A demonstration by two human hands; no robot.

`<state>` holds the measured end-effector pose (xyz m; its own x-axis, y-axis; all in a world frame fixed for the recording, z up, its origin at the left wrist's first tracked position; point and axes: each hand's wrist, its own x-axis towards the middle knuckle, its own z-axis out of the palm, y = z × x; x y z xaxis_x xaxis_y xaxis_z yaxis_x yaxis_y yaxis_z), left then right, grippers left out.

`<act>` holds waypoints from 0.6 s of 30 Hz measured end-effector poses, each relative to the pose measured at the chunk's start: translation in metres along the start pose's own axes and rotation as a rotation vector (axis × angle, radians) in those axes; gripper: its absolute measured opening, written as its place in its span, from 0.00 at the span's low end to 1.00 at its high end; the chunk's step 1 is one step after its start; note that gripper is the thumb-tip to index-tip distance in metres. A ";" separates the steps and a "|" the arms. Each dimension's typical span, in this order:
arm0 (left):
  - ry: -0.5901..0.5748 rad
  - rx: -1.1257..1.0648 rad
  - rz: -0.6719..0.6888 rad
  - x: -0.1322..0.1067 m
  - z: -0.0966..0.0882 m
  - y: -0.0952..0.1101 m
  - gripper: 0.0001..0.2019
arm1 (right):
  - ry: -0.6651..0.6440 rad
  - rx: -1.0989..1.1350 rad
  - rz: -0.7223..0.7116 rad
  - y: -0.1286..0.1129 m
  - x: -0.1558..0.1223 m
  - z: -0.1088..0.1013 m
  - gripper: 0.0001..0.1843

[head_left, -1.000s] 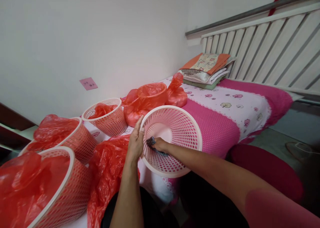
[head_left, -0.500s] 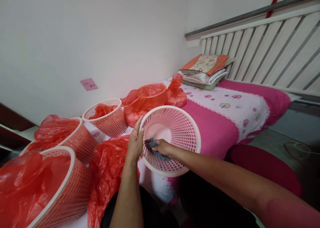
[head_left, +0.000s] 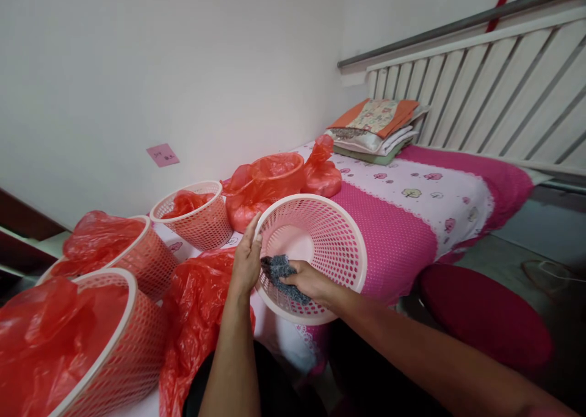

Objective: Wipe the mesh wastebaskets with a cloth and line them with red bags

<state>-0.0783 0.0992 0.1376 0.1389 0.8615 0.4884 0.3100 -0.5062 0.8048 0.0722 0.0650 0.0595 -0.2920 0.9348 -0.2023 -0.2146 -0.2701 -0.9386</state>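
A pale pink plastic basket [head_left: 336, 221] with a perforated wall is tilted so that its mouth faces me. My left hand [head_left: 248, 255] grips the left side of its rim, fingers on the outside. Inside the mouth, my right hand [head_left: 307, 281] is closed on a dark grey cloth [head_left: 284, 276], which lies against the lower left inner wall. A crumpled red plastic bag [head_left: 201, 301] spreads over the bed to the left of my left forearm.
More pink baskets [head_left: 195, 221] with red bags stand along the left. Behind, red plastic wraps another basket [head_left: 270, 182]. Folded bedding [head_left: 378, 130] lies on the bed [head_left: 412, 203] near the white radiator [head_left: 485, 87]. A dark red stool [head_left: 480, 313] stands at the right.
My right hand has shifted slightly right and down inside the basket, and more of the cloth shows. My left hand and the basket have barely moved.
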 end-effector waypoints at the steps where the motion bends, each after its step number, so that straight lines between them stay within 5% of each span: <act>1: -0.001 0.001 -0.001 0.000 0.000 0.000 0.27 | -0.005 0.017 -0.010 0.000 -0.002 0.000 0.13; 18: -0.003 -0.017 -0.012 0.000 0.000 0.000 0.27 | -0.036 0.188 -0.094 -0.003 -0.034 0.007 0.25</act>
<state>-0.0786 0.0996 0.1377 0.1383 0.8676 0.4776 0.2955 -0.4964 0.8162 0.0766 0.0322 0.0715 -0.2952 0.9499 -0.1029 -0.4112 -0.2236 -0.8837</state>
